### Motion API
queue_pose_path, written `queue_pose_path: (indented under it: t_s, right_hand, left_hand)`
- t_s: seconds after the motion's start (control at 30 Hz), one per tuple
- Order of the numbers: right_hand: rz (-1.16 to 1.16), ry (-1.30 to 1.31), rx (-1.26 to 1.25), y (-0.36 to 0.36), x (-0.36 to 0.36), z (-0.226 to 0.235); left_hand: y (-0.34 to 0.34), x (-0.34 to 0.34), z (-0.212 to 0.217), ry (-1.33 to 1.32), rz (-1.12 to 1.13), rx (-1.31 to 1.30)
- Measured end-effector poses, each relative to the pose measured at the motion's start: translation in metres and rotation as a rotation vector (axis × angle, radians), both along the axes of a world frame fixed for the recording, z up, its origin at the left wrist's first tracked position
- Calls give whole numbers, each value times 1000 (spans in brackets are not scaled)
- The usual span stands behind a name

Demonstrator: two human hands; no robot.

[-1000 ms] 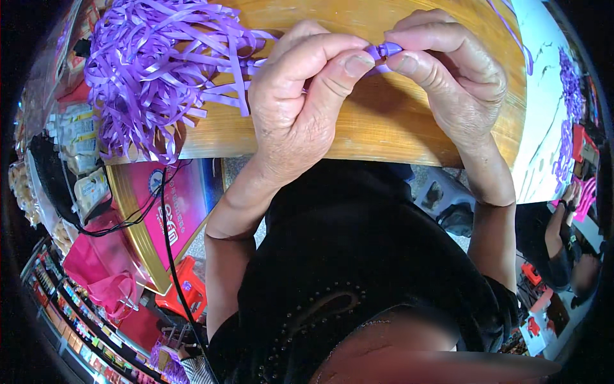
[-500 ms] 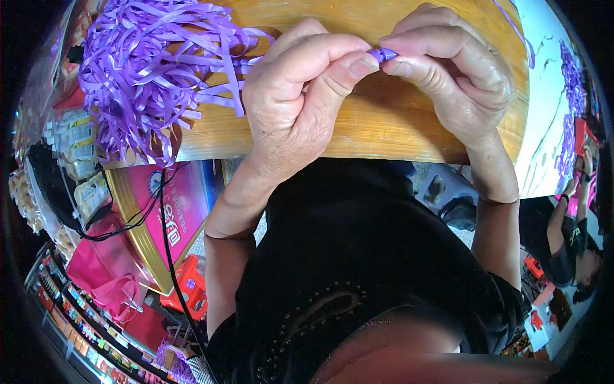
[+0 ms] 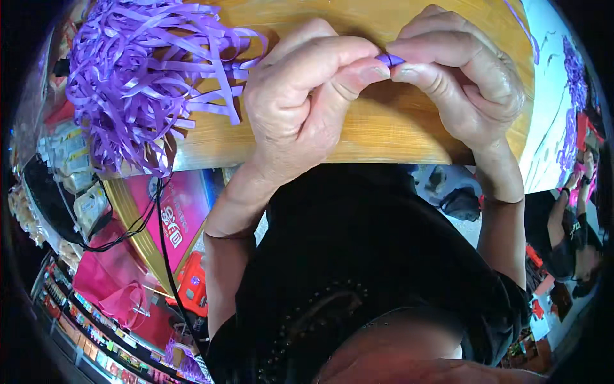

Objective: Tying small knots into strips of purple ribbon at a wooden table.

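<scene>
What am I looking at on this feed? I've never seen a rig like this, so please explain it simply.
There is no robot here: you see a person's bare left hand and right hand. The view comes from the left of two fisheye cameras worn on the person's head, looking down, so straight edges bend near the rim. The person's own black top fills the lower middle. On the wooden tabletop, at the left, lies a tangled heap of purple ribbon. Both hands pinch a small piece of purple ribbon between thumb and index finger; the fingertips hide most of it.
</scene>
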State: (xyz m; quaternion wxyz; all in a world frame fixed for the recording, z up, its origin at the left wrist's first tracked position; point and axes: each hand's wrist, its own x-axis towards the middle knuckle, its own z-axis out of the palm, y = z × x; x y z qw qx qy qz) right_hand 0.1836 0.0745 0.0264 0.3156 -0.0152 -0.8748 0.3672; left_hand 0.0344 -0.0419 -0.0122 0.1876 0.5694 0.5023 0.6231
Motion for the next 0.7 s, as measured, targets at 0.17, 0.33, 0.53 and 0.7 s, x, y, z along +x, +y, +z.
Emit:
queue_pose_path:
  t_s: [0.17, 0.33, 0.53, 0.7]
  right_hand:
    - [20, -12, 40, 2, -2, -4]
    - [24, -25, 52, 1, -3, -5]
    - [54, -42, -16, 3, -2, -6]
    - [-40, -178, -111, 1, -2, 3]
  left_hand:
    - [-1, -4, 3, 3, -61, -41]
    - [0, -5, 3, -1, -87, -66]
    - [1, -7, 0, -41, -180, -109]
    - [4, -1, -7, -320, -189, -41]
